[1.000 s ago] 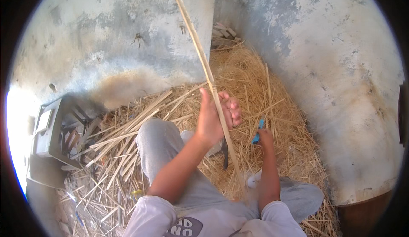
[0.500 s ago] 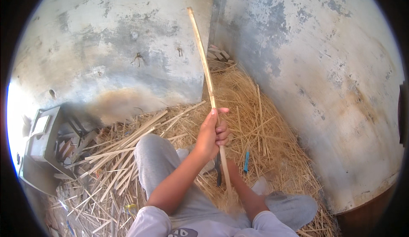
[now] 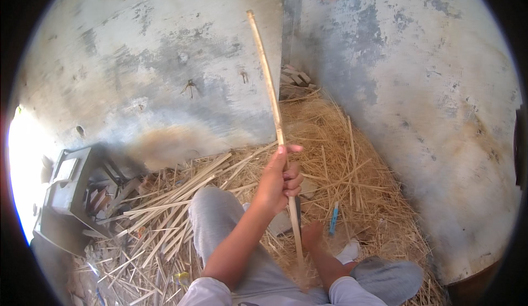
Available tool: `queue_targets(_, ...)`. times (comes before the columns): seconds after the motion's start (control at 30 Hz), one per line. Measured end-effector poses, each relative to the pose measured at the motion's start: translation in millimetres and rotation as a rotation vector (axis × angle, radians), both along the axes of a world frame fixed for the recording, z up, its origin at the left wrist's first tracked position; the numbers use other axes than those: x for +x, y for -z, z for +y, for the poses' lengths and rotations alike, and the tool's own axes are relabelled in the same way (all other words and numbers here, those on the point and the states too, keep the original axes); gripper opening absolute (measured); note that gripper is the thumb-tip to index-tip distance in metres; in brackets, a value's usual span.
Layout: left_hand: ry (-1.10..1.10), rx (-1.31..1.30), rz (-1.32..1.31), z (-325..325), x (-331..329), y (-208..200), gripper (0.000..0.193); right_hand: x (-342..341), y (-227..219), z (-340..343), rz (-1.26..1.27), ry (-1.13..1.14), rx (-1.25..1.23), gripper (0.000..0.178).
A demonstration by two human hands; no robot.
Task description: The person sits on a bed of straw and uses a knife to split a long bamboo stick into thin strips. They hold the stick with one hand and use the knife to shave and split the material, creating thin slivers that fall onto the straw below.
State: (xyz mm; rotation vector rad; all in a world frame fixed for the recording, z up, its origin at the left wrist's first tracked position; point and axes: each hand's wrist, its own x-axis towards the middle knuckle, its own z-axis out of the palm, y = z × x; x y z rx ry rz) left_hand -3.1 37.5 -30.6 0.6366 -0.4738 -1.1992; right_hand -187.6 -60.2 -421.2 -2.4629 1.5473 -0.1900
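My left hand grips a long, thin bamboo strip in the middle of the view. Its thumb lies along the strip, the index finger points to the right, and the other fingers wrap round it. The strip stands nearly upright, tilted left at the top, its lower end reaching down between my forearms. Beside that lower part is my right hand, low and smeared, with its fingers not readable. A dark, narrow, blade-like thing shows behind the strip near it; whether my right hand holds it I cannot tell.
My legs are folded under the work. Split strips are piled to the left; tangled shavings fill the corner and right side. A blue-handled tool lies on the shavings. A grey metal machine stands far left. Worn walls close in behind.
The whole view has shifted, so the scene sits further right and lower. My right hand has moved down a little beside the strip. My left hand keeps the same grip.
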Motion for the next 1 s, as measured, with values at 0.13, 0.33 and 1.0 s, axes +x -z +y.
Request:
queue_targets(0.13,0.075,-0.026,-0.007,-17,-18,1,0.038,-51,27,-54,0.005,0.336,-0.082,0.048)
queue_targets(0.33,0.012,0.029,-0.073,-16,-21,1,0.037,-57,-5,-63,-0.415,0.283,0.275,0.043)
queue_targets(1.0,-0.158,0.039,-0.754,-18,37,-126,0.060,-37,-62,-36,-0.129,0.059,0.849,0.040)
